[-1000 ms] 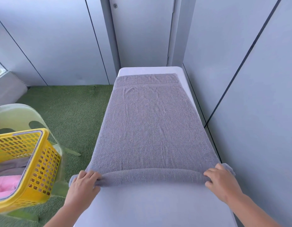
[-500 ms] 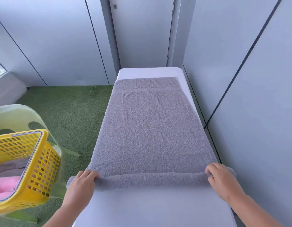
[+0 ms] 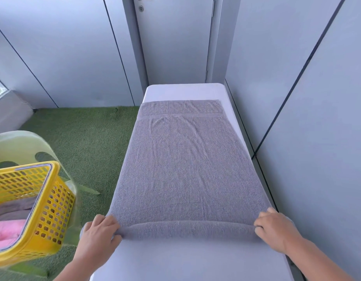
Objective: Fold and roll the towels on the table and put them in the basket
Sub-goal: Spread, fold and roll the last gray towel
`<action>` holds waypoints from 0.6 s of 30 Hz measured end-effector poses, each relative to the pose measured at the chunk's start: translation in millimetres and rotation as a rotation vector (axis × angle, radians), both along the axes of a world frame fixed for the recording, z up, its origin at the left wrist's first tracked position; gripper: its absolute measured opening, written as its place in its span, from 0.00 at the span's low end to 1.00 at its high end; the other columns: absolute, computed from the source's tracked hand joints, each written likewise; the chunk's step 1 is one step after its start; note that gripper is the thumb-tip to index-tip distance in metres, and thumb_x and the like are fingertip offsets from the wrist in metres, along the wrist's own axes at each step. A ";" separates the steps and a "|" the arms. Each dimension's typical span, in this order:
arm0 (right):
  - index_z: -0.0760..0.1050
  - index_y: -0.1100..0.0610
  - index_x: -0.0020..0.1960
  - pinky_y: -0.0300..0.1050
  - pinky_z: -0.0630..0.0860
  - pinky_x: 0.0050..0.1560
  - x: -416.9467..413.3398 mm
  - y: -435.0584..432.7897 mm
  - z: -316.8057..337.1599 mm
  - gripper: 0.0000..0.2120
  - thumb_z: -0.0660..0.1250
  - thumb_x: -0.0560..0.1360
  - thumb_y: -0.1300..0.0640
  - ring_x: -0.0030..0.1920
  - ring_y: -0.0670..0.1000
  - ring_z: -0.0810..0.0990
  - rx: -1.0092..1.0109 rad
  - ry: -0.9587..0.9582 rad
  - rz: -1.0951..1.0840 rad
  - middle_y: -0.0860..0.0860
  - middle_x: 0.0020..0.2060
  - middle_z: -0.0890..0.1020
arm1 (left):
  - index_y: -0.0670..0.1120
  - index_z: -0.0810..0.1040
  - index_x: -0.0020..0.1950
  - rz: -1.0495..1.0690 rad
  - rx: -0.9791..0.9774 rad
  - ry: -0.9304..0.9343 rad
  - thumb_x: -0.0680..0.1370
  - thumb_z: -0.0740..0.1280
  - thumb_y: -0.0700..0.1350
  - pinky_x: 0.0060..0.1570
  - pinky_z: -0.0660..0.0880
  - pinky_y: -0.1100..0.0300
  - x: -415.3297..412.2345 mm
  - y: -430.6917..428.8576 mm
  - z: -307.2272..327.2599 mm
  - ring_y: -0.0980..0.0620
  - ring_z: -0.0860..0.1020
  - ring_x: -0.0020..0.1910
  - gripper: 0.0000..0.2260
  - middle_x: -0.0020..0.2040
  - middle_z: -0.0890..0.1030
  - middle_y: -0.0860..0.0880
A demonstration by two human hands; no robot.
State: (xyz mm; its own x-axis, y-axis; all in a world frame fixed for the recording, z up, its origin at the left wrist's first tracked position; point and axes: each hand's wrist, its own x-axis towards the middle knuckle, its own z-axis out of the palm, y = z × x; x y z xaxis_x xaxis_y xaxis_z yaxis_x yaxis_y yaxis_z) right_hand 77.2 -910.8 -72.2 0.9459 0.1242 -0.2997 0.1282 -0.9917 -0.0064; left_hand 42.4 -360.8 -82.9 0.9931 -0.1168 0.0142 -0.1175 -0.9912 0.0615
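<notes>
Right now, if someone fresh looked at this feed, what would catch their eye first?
The grey towel dominates the middle of the view, spread along the white table with its near edge turned into a slim roll. The left hand and right hand grip that roll at its two ends. At lower left, a bright yellow basket holds a pink towel.

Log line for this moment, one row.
phase: rolling | grey towel: near edge rolled, rest flat | left hand: grips roll | right hand: grips roll | yellow basket: partly filled
</notes>
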 end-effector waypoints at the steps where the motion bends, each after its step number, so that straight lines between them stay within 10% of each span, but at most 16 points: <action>1: 0.72 0.46 0.36 0.44 0.69 0.42 -1.6 0.7 -0.1 0.13 0.52 0.74 0.46 0.49 0.44 0.69 0.013 -0.006 -0.011 0.43 0.42 0.73 | 0.56 0.74 0.34 0.020 0.011 -0.005 0.71 0.58 0.56 0.42 0.64 0.55 0.7 -0.4 1.2 0.54 0.69 0.45 0.09 0.43 0.70 0.62; 7: 0.76 0.46 0.35 0.39 0.61 0.32 -1.7 6.7 -0.3 0.12 0.74 0.67 0.61 0.34 0.45 0.75 0.197 -0.231 -0.120 0.42 0.32 0.70 | 0.58 0.77 0.45 0.087 -0.166 -0.038 0.75 0.56 0.52 0.33 0.69 0.54 13.3 -2.3 1.7 0.50 0.74 0.40 0.09 0.42 0.68 0.58; 14: 0.80 0.48 0.55 0.43 0.75 0.50 -6.0 -5.4 -12.8 0.17 0.68 0.67 0.58 0.50 0.46 0.70 0.195 -0.174 0.007 0.36 0.49 0.76 | 0.59 0.79 0.55 0.008 -0.167 0.059 0.71 0.64 0.54 0.39 0.72 0.61 3.6 2.9 -2.1 0.57 0.70 0.46 0.14 0.54 0.75 0.68; 18: 0.80 0.47 0.41 0.41 0.70 0.43 -0.1 -0.8 -5.8 0.10 0.59 0.69 0.50 0.43 0.45 0.66 0.114 -0.148 -0.009 0.36 0.37 0.75 | 0.58 0.82 0.53 -0.020 -0.080 0.089 0.69 0.62 0.56 0.41 0.73 0.58 4.4 7.3 -5.5 0.56 0.68 0.45 0.16 0.50 0.75 0.67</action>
State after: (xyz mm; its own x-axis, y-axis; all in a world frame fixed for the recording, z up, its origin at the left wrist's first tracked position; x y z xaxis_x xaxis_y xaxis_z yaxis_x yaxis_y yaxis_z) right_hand 77.1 -911.5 -78.0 0.9798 0.1407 -0.1420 0.1271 -0.9868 -0.1008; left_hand 46.9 -353.5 -88.5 0.9883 -0.1386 -0.0636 -0.1278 -0.9802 0.1512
